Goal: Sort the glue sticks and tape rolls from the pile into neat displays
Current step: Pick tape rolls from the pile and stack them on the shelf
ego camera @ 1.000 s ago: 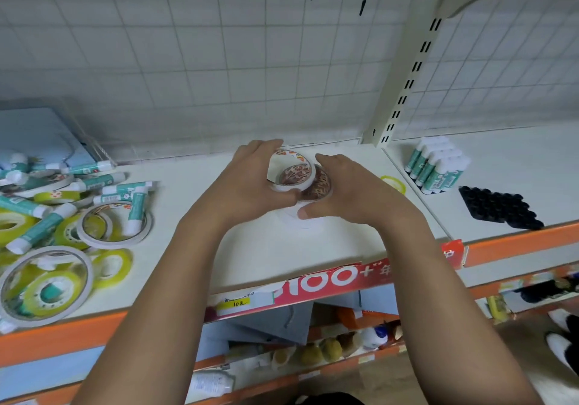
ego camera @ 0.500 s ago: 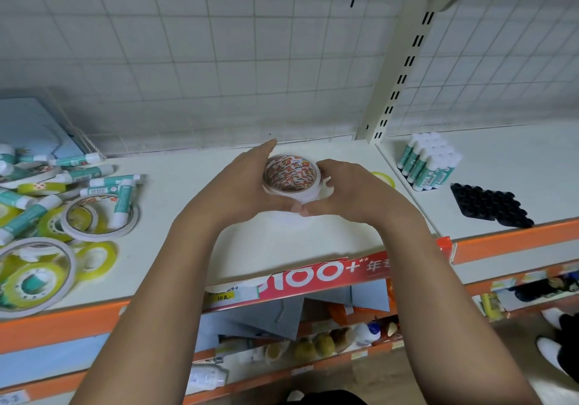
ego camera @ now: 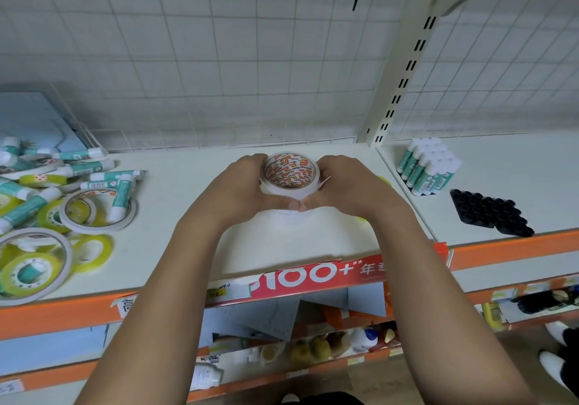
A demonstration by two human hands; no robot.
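Matt white shelf (ego camera: 194,241), glossy yellow tape rolls (ego camera: 94,249), matt black plastic tray (ego camera: 488,213).

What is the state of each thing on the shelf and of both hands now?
left hand: grips white tape rolls
right hand: grips white tape rolls
white tape rolls: stacked, held by both hands
pile: loose, unsorted
glue sticks at right: upright, grouped
black tray: flat, empty

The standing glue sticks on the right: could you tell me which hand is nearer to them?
Right. The right hand, gripping the tape rolls, is left of the standing glue sticks; the left hand grips the rolls' other side, farther away.
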